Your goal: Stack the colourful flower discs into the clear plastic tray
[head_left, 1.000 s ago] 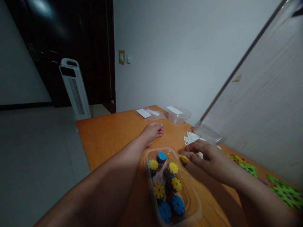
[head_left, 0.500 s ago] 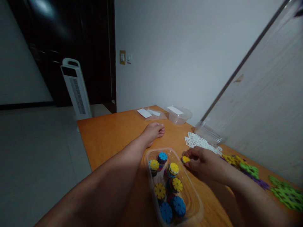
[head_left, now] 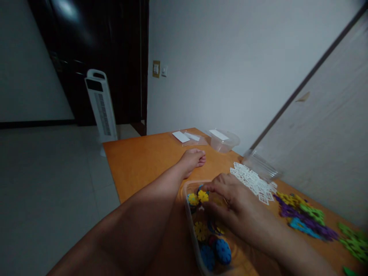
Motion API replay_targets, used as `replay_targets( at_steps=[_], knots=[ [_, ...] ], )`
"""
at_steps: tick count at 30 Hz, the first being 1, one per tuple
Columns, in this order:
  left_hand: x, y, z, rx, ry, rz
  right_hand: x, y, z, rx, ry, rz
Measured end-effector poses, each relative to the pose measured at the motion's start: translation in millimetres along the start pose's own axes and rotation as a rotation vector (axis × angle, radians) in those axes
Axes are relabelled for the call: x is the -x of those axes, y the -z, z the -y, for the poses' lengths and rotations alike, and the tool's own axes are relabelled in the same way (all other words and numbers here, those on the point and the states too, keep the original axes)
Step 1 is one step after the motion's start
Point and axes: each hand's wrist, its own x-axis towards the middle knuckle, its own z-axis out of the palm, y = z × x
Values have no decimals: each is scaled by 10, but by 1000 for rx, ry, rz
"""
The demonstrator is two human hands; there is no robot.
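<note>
My right hand (head_left: pixel 230 207) reaches into a clear plastic tub (head_left: pixel 192 230) on the orange table (head_left: pixel 138 165). Its fingertips pinch a yellow toothed disc (head_left: pixel 202 196) above the tub's far end. Inside the tub lie several more discs, yellow ones (head_left: pixel 200 231) and blue ones (head_left: pixel 222 251), partly hidden by my hand. My left hand (head_left: pixel 193 160) rests on the table just beyond the tub, fingers curled together and holding nothing. My left forearm runs along the tub's left side.
A heap of white lattice pieces (head_left: pixel 253 182) lies right of the tub, with purple (head_left: pixel 310 222) and green (head_left: pixel 355 241) pieces further right. Clear containers (head_left: pixel 224 140) stand at the far end. A wooden panel (head_left: pixel 330 134) borders the right; a tower fan (head_left: pixel 101 107) stands on the floor.
My right hand carried the yellow disc from the table beside the tub leftward into the tub. The view shifted slightly right. My left hand stayed still.
</note>
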Motion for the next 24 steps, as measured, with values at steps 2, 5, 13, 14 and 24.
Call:
replay_targets(
  at_steps=[2,5,13,14,24],
  knots=[
    [11,-2,-4,0,-3,5,-36,-71,49,28,3,20],
    [24,-3,-10,-4,-2,4,-74,-130,65,49,14,39],
    [4,-4,-1,-3,-2,-5,66,70,-282,-1,-59,-79],
    [4,-5,-3,-4,0,-6,96,115,-389,1,-91,-88],
    [9,1,-22,-13,17,-10,231,58,-1117,32,-387,168]
  ],
)
